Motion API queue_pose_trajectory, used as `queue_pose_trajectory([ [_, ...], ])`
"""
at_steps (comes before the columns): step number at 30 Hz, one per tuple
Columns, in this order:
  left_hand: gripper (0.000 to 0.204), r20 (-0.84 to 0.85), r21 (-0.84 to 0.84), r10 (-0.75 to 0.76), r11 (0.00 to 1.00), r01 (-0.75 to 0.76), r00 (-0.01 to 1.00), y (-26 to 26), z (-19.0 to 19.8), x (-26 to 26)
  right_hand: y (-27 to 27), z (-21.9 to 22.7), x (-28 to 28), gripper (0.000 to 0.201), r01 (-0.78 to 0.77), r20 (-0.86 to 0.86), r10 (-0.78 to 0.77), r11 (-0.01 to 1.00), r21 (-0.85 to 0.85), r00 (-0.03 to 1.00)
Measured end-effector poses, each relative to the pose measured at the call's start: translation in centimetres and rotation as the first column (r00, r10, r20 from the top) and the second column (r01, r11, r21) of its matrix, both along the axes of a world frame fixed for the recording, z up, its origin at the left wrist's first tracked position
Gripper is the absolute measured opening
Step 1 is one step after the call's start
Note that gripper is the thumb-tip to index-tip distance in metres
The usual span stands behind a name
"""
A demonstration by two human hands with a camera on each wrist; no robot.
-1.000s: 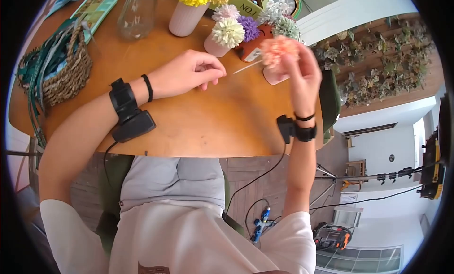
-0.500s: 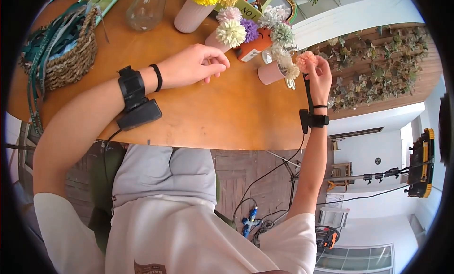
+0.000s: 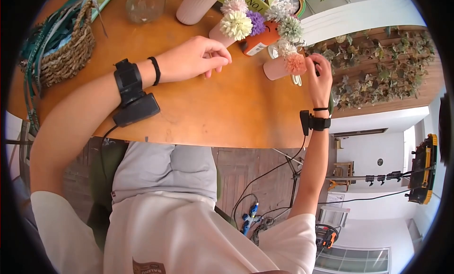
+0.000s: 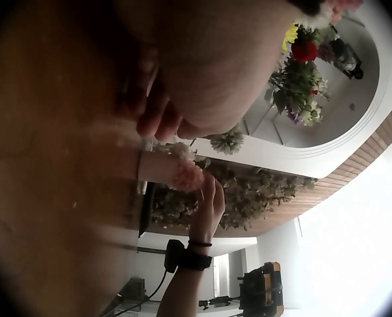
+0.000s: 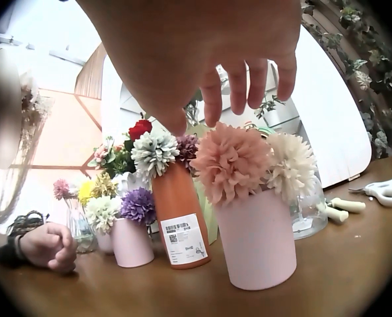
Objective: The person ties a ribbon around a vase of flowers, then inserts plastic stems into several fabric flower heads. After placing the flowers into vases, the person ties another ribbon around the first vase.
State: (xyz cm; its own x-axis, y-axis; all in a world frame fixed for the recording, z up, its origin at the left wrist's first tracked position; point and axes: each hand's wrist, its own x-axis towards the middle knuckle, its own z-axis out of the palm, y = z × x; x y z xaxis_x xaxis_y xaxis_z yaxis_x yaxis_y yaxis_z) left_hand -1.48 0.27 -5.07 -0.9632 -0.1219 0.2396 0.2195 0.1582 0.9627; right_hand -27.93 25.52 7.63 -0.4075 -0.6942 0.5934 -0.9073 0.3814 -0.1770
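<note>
A coral flower (image 3: 295,64) stands in the small pink pot (image 3: 275,69) beside a cream flower (image 3: 286,48). My right hand (image 3: 320,80) is just beside the coral flower; in the right wrist view its fingers (image 5: 237,86) hang loosely above the bloom, holding nothing. My left hand (image 3: 196,59) hovers over the table with relaxed fingers and nothing in them. Near it, a second pink pot (image 3: 221,35) bears pale yellow, pink and purple flowers. The orange bottle (image 5: 176,214) with a white label is between the two pots.
A woven basket (image 3: 71,54) with green ribbons sits at the table's left. At the back are a glass vase (image 3: 145,7), a taller pink vase (image 3: 195,8) and a green box (image 3: 253,10). White scissors (image 5: 387,191) lie right of the pot.
The coral flower went from my right hand into the small pink pot, and the right fingers have let go of it. My left hand has stayed nearly where it was.
</note>
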Motion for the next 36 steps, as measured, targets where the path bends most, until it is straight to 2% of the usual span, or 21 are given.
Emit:
queue_pose_trajectory([
  [2,0.027,-0.026,0.028,0.006,1.000,-0.005,1.000,0.0,0.0,0.0,-0.5,-0.2,0.3,0.024,-0.112,-0.006,0.112,0.984,-0.142,0.994],
  [5,0.025,0.003,0.046,-0.001,0.999,0.001,1.000,0.0,0.2,0.2,-0.9,-1.1,1.9,0.019,-0.152,0.068,0.173,0.958,-0.243,0.982],
  [6,0.023,0.021,0.044,-0.001,0.999,0.001,1.000,-0.1,0.3,0.3,-1.2,-1.6,2.3,0.016,-0.204,-0.010,0.208,0.947,-0.247,0.978],
  [8,0.023,0.009,0.041,0.002,0.999,-0.002,1.000,0.3,-0.2,-0.3,-1.1,-3.3,3.0,0.013,-0.270,0.018,0.278,0.944,-0.190,0.960],
  [9,0.023,0.007,0.040,0.003,0.999,-0.003,1.000,0.3,-0.2,-0.4,-1.7,-4.0,4.0,0.017,-0.288,0.065,0.304,0.939,-0.186,0.950],
  [10,0.023,0.005,0.048,0.003,0.999,-0.003,1.000,0.3,-0.4,-0.5,-2.5,-4.6,5.4,0.028,-0.327,0.035,0.336,0.932,-0.157,0.941],
  [12,0.024,0.005,0.056,0.006,0.998,-0.007,1.000,0.2,-0.4,-0.5,-3.2,-6.5,5.9,0.036,-0.392,0.203,0.388,0.920,-0.021,0.899],
  [15,0.023,-0.001,0.065,0.024,0.998,-0.024,1.000,0.3,-0.1,-0.2,-4.2,-7.3,9.0,0.039,-0.470,0.591,0.399,0.882,-0.037,0.701],
  [18,0.026,0.043,0.070,0.020,0.997,-0.023,0.999,0.1,0.5,-0.2,-5.3,-7.5,10.9,0.043,-0.613,0.732,0.481,0.783,-0.111,0.482],
  [19,0.033,0.083,0.044,0.045,0.998,-0.049,0.996,0.1,0.8,0.0,-5.7,-7.4,10.8,0.044,-0.662,0.754,0.481,0.745,-0.082,0.448],
  [22,0.040,0.064,-0.075,0.004,0.997,0.001,0.998,-1.0,1.1,0.3,-7.7,-7.0,11.4,0.044,-0.703,0.912,0.322,0.709,-0.054,0.254],
  [23,0.043,0.073,-0.071,0.027,0.997,-0.021,0.997,-1.1,1.5,0.4,-8.4,-7.9,10.8,0.045,-0.725,0.914,0.332,0.686,-0.064,0.233],
  [25,0.043,0.040,-0.001,0.050,0.999,-0.050,0.998,-1.4,0.8,0.1,-9.3,-10.0,9.9,0.046,-0.694,0.910,0.352,0.712,-0.108,0.218],
  [26,0.042,0.070,-0.041,0.094,0.995,-0.092,0.993,-1.4,0.7,0.1,-9.7,-10.7,9.7,0.047,-0.679,0.906,0.371,0.720,-0.141,0.205],
  [28,0.035,0.192,-0.054,0.095,0.995,-0.086,0.977,-0.8,1.0,0.2,-9.5,-10.6,9.0,0.047,-0.626,0.938,0.341,0.744,-0.233,0.056],
  [29,0.037,0.144,-0.225,0.029,0.974,0.004,0.989,-1.6,-0.1,-0.3,-9.1,-10.7,8.4,0.046,-0.616,0.941,0.337,0.749,-0.244,0.037],
  [31,0.042,0.193,-0.152,-0.031,0.987,0.061,0.981,-1.2,0.6,-0.2,-9.1,-10.7,7.6,0.045,-0.604,0.941,0.337,0.755,-0.254,0.026],
  [34,0.042,0.186,-0.128,-0.055,0.988,0.080,0.981,-1.1,0.4,-0.4,-8.0,-9.8,7.8,0.045,-0.582,0.948,0.315,0.779,-0.235,0.039],
  [36,0.042,0.245,-0.099,-0.042,0.993,0.068,0.969,-1.0,0.8,-0.3,-8.0,-9.9,7.8,0.045,-0.577,0.953,0.301,0.784,-0.229,0.031],
])
